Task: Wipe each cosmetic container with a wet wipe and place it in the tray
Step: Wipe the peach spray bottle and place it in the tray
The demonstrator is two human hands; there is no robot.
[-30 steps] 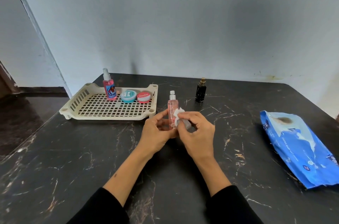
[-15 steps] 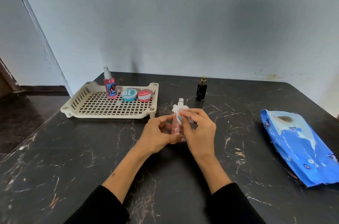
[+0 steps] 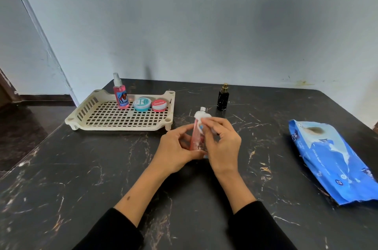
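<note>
My left hand (image 3: pixel 175 150) grips the lower part of a slim pink spray bottle (image 3: pixel 196 139) held upright over the table's middle. My right hand (image 3: pixel 222 143) pinches a white wet wipe (image 3: pixel 200 116) against the bottle's neck, just under its silver cap. The cream slotted tray (image 3: pixel 98 121) stands at the back left and holds a pink spray bottle (image 3: pixel 121 94), a teal jar (image 3: pixel 142 104) and a red Vaseline tin (image 3: pixel 159 105) along its far side. A small black perfume bottle (image 3: pixel 222 98) with a gold cap stands on the table behind my hands.
A blue pack of wet wipes (image 3: pixel 331 159) lies at the right side of the dark marble table (image 3: pixel 81 168). The wall runs close behind the table. The table's left edge drops to a dark floor.
The wipe in my right hand has slid up the pink bottle from its body to the neck. The bottle has tilted a little to the right.
</note>
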